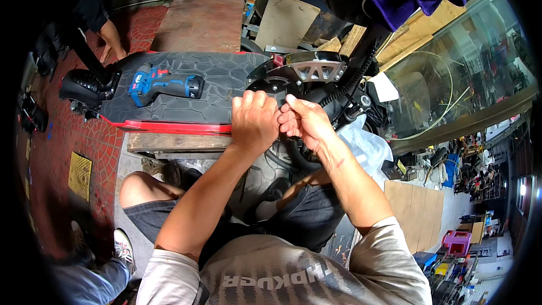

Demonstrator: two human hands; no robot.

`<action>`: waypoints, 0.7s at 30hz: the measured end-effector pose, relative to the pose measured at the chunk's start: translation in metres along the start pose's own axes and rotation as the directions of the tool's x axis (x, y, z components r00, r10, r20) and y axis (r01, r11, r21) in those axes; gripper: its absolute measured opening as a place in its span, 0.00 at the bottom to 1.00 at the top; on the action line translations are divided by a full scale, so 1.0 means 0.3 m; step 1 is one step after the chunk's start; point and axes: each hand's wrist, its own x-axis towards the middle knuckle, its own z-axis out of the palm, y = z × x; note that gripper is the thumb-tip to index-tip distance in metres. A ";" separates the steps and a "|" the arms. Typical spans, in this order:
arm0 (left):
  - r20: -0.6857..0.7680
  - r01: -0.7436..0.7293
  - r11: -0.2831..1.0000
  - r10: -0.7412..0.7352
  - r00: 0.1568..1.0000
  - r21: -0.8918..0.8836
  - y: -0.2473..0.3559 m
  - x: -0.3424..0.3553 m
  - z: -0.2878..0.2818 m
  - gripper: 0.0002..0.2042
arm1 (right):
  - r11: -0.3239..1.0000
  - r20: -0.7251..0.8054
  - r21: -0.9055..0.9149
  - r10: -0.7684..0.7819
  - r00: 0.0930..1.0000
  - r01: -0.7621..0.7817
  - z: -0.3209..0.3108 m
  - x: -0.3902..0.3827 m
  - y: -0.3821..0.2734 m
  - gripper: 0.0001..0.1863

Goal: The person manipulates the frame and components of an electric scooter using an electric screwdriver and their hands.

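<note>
"At the clock's centre, how is the bare left hand point(254, 121) set?"

"Knuckles up, fingers curled under. Their tips are hidden, so I can't tell how tightly they close or on what."

"And the bare right hand point(305, 120)?"

"Just beside it, fingers bent towards the left one, thumb stretched out along the top. Whether it pinches anything, I can't tell; the meeting point is covered."

"What are they near?"

"The right-hand end of a long black scooter deck point(209, 110) reaching out towards nine o'clock. Its surface is moulded in cracked-stone polygons, edged with a glossy red strip point(169, 127)."

"And between one and two?"

"Close above the hands, a silver metal plate point(324, 69) with angular cut-outs and a curved upper edge. Farther, at two, a black ribbed coil point(367, 61)."

"Anything lying on the deck?"

"A blue-and-black cordless power tool point(164, 86), between nine and ten, resting on its side, its plastic body chunky and its battery end facing the hands."

"And lower?"

"Towards nine, a rough brown wooden beam point(169, 143) under the deck; between three and four, a crumpled translucent plastic sheet point(370, 144)."
</note>
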 end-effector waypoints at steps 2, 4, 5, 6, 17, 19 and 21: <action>0.024 0.008 1.000 -0.008 1.000 0.003 0.005 0.003 -0.005 0.09 | 0.995 -0.010 -0.097 -0.023 1.000 0.022 0.006 0.007 -0.018 0.14; 0.021 0.008 1.000 -0.008 1.000 0.012 0.005 0.003 -0.008 0.09 | 0.976 -0.004 -0.211 -0.057 0.998 0.055 0.001 0.023 -0.018 0.12; 0.023 0.005 1.000 -0.005 1.000 0.006 0.004 0.002 -0.010 0.09 | 0.974 0.013 -0.217 -0.064 0.998 0.065 -0.012 0.019 -0.010 0.09; 0.025 0.003 1.000 -0.003 1.000 0.000 0.005 0.002 -0.012 0.09 | 0.985 0.041 -0.143 -0.088 0.995 0.093 -0.016 0.007 0.001 0.08; 0.041 0.011 1.000 -0.010 0.999 -0.025 0.005 0.004 -0.020 0.09 | 1.000 0.051 0.019 -0.025 0.998 0.024 -0.027 0.007 -0.007 0.16; 0.038 0.006 1.000 -0.006 0.999 -0.017 0.008 0.006 -0.017 0.09 | 0.995 0.051 -0.104 0.008 0.999 -0.002 -0.026 0.015 -0.029 0.14; 0.036 0.006 1.000 -0.006 0.999 -0.018 0.011 0.006 -0.015 0.10 | 0.984 0.052 -0.169 -0.051 0.997 0.059 -0.038 0.020 -0.021 0.12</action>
